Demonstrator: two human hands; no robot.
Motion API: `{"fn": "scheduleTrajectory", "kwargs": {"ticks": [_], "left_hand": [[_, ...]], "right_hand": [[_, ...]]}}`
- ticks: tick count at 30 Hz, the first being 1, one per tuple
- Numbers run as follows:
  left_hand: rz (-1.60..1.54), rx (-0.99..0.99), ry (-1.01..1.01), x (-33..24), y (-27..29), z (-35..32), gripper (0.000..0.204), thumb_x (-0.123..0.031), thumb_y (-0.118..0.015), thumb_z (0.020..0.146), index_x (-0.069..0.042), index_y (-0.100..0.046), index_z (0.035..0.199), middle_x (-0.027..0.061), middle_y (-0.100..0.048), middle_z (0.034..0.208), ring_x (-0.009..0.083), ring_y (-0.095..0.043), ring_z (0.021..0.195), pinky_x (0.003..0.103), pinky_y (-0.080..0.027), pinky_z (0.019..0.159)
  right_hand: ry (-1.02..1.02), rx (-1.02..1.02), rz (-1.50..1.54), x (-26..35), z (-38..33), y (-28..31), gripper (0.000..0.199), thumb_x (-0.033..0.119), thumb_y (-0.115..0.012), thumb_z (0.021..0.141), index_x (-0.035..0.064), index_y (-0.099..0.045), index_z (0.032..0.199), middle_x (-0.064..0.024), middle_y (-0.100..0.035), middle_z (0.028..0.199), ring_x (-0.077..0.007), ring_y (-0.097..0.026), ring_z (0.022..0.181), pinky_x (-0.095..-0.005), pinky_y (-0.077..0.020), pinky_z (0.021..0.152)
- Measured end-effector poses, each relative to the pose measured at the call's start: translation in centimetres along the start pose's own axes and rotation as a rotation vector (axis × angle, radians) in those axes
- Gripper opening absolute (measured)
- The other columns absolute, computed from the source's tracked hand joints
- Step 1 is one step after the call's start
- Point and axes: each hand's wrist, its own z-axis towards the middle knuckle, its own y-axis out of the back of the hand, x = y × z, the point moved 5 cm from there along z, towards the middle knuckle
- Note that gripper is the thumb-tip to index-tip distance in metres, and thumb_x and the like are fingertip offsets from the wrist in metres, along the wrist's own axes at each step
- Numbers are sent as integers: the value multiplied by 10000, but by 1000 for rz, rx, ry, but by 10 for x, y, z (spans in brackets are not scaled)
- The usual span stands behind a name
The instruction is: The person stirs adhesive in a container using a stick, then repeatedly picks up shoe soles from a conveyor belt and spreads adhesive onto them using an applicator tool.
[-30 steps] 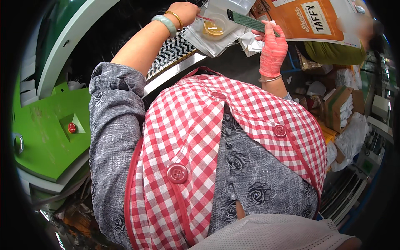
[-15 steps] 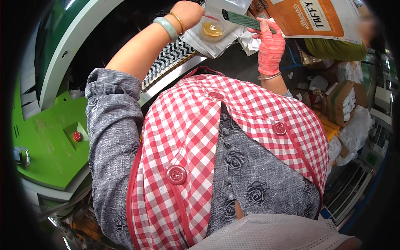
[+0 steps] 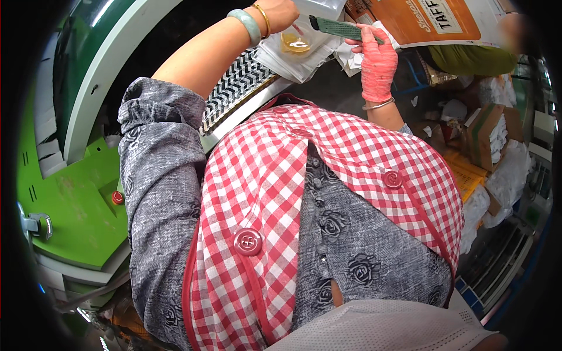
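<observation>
My left hand [image 3: 280, 14], with a jade-green and a gold bangle at its wrist, is closed at the top of the view. A thin reddish stick [image 3: 298, 28] shows by its fingers, its ends hard to make out. Just below lies a clear shallow container of amber liquid [image 3: 294, 43], resting on white plastic sheets [image 3: 298, 67]. My right hand [image 3: 377, 58], covered by a pinkish-red fingerless wrap, grips a flat dark green strip [image 3: 342, 29] between thumb and fingers. The strip's black end points left, above the container and apart from my left hand.
A black-and-white patterned belt [image 3: 237, 88] runs beneath my left forearm. Green machine panels with a red button [image 3: 117, 198] stand at left. An orange and white printed bag [image 3: 427, 23] is at upper right, with an open cardboard box [image 3: 483, 137] and clear plastic bags below.
My left hand has moved slightly right and up, closer to the strip. My right hand still grips the green strip, almost where it was.
</observation>
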Motion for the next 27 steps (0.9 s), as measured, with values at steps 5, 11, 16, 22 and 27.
{"fn": "scheduleTrajectory", "kwargs": {"ticks": [5, 11, 16, 22, 27], "left_hand": [[30, -460, -165, 0, 35, -29, 146, -188, -527, 691, -137, -656, 645, 79, -637, 655, 233, -634, 641, 357, -478, 577], [34, 16, 45, 6, 46, -18, 155, -181, -531, 678, -109, -663, 643, 107, -636, 661, 249, -635, 637, 359, -484, 577], [74, 158, 109, 3, 36, -18, 175, -180, -526, 692, -98, -680, 675, 108, -649, 688, 234, -642, 645, 354, -483, 585], [26, 128, 177, -1, 27, -17, 188, -179, -514, 707, -103, -685, 693, 100, -656, 706, 225, -646, 689, 349, -464, 624], [84, -229, 166, -5, 9, -19, 203, -180, -506, 716, -96, -690, 712, 111, -658, 726, 230, -646, 698, 352, -459, 634]], "right_hand": [[-18, 38, -15, -11, 3, -2, 187, 181, -547, 891, 15, -599, 958, -15, -615, 795, -84, -617, 664, -169, -429, 556], [45, 77, -343, -36, 14, -8, 208, 239, -578, 860, 45, -616, 926, -50, -630, 691, -115, -612, 615, -249, -440, 530], [205, 186, -723, -50, 26, -29, 203, 243, -563, 856, 66, -609, 945, -78, -638, 644, -176, -628, 630, -287, -459, 580], [180, 223, -954, -65, 39, -52, 285, 320, -485, 836, 92, -599, 962, -153, -632, 844, -334, -602, 787, -419, -468, 699], [152, 266, -1102, -73, 42, -68, 274, 319, -467, 823, 118, -596, 957, -146, -635, 868, -342, -599, 812, -436, -462, 729]]}}
